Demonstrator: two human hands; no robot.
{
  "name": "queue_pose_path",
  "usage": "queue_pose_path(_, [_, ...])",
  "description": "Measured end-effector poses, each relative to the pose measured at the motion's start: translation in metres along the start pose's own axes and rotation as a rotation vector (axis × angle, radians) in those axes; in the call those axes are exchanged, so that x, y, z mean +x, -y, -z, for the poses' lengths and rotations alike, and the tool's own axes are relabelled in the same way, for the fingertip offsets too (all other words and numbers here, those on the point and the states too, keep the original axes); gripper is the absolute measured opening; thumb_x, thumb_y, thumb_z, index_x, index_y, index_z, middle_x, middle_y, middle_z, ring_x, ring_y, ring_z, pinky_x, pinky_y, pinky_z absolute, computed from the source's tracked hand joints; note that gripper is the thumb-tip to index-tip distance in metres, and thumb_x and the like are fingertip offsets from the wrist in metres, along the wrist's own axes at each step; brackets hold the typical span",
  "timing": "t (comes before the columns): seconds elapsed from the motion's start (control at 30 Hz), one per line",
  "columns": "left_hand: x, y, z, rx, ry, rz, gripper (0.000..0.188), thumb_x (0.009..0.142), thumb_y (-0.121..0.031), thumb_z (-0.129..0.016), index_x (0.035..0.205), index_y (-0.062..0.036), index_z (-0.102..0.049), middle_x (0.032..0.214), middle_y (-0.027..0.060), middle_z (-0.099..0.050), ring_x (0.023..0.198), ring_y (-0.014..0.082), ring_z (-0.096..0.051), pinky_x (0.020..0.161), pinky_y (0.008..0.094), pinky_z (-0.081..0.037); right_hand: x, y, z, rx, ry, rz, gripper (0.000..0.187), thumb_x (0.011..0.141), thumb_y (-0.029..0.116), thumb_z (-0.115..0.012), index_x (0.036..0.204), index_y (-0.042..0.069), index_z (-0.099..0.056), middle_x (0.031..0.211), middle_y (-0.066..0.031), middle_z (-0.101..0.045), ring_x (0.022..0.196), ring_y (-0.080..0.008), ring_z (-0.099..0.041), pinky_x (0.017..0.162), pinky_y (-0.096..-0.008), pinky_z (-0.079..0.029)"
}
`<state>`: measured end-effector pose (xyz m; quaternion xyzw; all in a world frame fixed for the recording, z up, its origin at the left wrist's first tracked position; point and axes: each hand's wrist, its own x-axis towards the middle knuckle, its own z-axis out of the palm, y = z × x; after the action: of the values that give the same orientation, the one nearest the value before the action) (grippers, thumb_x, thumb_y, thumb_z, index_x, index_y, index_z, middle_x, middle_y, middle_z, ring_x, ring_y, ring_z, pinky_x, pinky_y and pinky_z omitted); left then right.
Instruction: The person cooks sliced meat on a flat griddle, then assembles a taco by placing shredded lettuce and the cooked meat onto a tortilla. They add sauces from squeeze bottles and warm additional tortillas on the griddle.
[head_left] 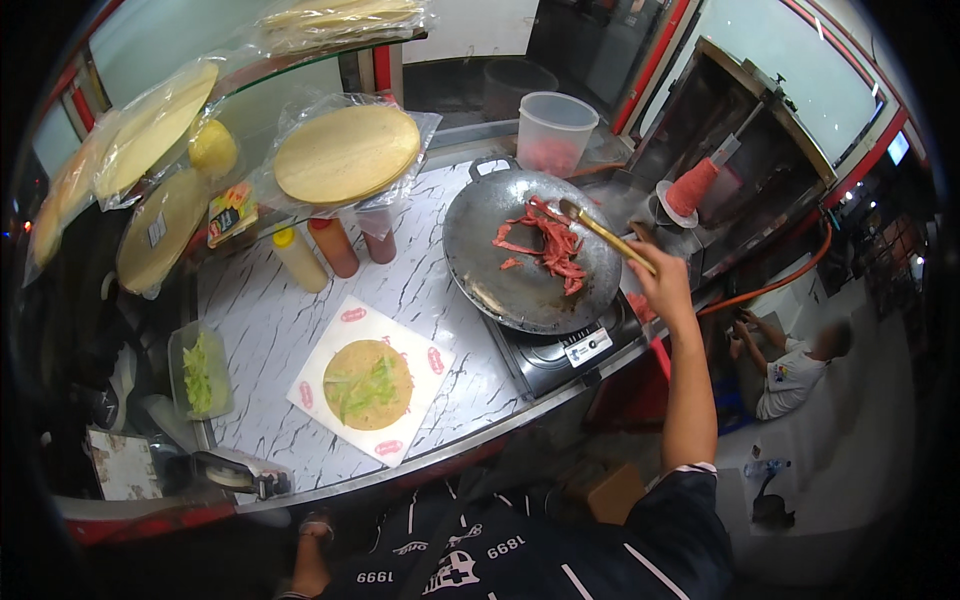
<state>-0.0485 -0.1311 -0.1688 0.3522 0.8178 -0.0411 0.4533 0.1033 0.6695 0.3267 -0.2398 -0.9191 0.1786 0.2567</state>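
My right hand is closed around the tan handle of a long utensil. Its dark tip, whose kind I cannot make out, is over the reddish meat strips in a wide metal wok. The wok sits on a gas stove. Low beside the counter's front edge is my left hand; its fingers are in shadow and cannot be made out. Left of the stove, a round flatbread topped with shredded lettuce lies on white printed paper.
Three sauce bottles stand behind the paper. Bagged flatbreads rest on a glass shelf above. A lettuce tub is at left. Behind the wok are a plastic bucket and a meat cone. A person sits at right.
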Motion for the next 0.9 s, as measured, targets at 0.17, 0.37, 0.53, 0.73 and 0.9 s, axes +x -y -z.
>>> queue_pose_path(0.17, [-0.006,-0.006,-0.024,0.08,0.112,0.006,0.051,0.098,-0.031,-0.052,0.147,-0.0184,-0.055,0.156,0.0115,-0.049,0.142,0.0312,-0.047,0.115,0.0439,-0.043,0.012,-0.01,-0.004,-0.132,0.09,-0.022,0.038,0.092,0.025,-0.075,0.126,0.009,-0.071,0.105,-0.0226,-0.074,0.099,-0.0408,-0.071,0.085,-0.0464,-0.055])
queue_pose_path(0.37, [-0.009,-0.024,-0.043,0.127,0.209,0.127,0.056,0.102,-0.032,-0.046,0.157,-0.0255,-0.046,0.167,0.0031,-0.037,0.154,0.0229,-0.031,0.121,0.0363,-0.035,-0.01,0.017,-0.006,-0.065,0.023,0.048,0.039,0.091,0.023,-0.075,0.129,0.012,-0.071,0.107,-0.0214,-0.074,0.098,-0.0401,-0.072,0.084,-0.0452,-0.056])
queue_pose_path(0.53, [-0.007,-0.033,-0.011,0.08,0.154,0.09,0.056,0.1,-0.032,-0.049,0.155,-0.0225,-0.048,0.163,0.0065,-0.041,0.15,0.0267,-0.037,0.119,0.0396,-0.037,-0.014,0.021,0.006,-0.061,0.131,0.093,0.035,0.092,0.023,-0.074,0.126,0.013,-0.073,0.098,-0.0201,-0.075,0.086,-0.0385,-0.072,0.077,-0.0442,-0.057])
queue_pose_path(0.73, [0.003,-0.071,0.023,0.047,0.085,0.071,0.056,0.098,-0.033,-0.052,0.153,-0.019,-0.05,0.159,0.0107,-0.046,0.145,0.0313,-0.043,0.116,0.0435,-0.041,-0.04,-0.026,0.062,0.157,0.089,0.043,0.034,0.088,0.014,-0.076,0.121,0.005,-0.073,0.095,-0.0173,-0.076,0.081,-0.0287,-0.076,0.075,-0.0363,-0.056])
queue_pose_path(0.9, [-0.002,-0.096,0.027,0.062,0.125,0.048,0.057,0.097,-0.033,-0.055,0.151,-0.016,-0.052,0.155,0.0142,-0.05,0.141,0.0351,-0.048,0.114,0.0468,-0.044,-0.032,-0.042,0.02,0.06,0.175,0.106,0.039,0.087,0.016,-0.078,0.124,0.005,-0.072,0.108,-0.0199,-0.075,0.097,-0.0354,-0.074,0.085,-0.0393,-0.057])
